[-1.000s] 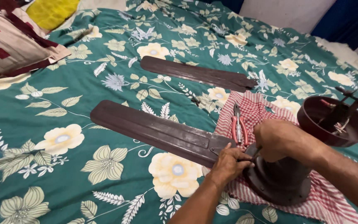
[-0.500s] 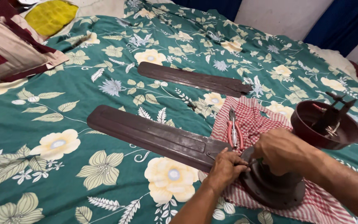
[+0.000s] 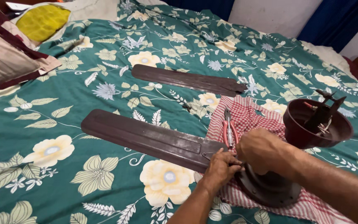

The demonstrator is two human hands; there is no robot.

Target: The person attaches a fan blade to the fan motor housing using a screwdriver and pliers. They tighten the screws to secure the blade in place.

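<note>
At lower centre, the left hand (image 3: 222, 166) pinched the near fan blade (image 3: 150, 139) at its inner end beside the motor housing (image 3: 270, 188), which the right hand (image 3: 264, 151) apparently clasped: stiff, long and probably light, best held near that end; two blades, one housing, one pliers (image 3: 230, 132).

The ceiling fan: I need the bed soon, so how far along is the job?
One blade already meets the motor hub. Both hands, left and right, work at that joint. A second blade lies loose on the bedspread, and the canopy cup sits apart.
</note>
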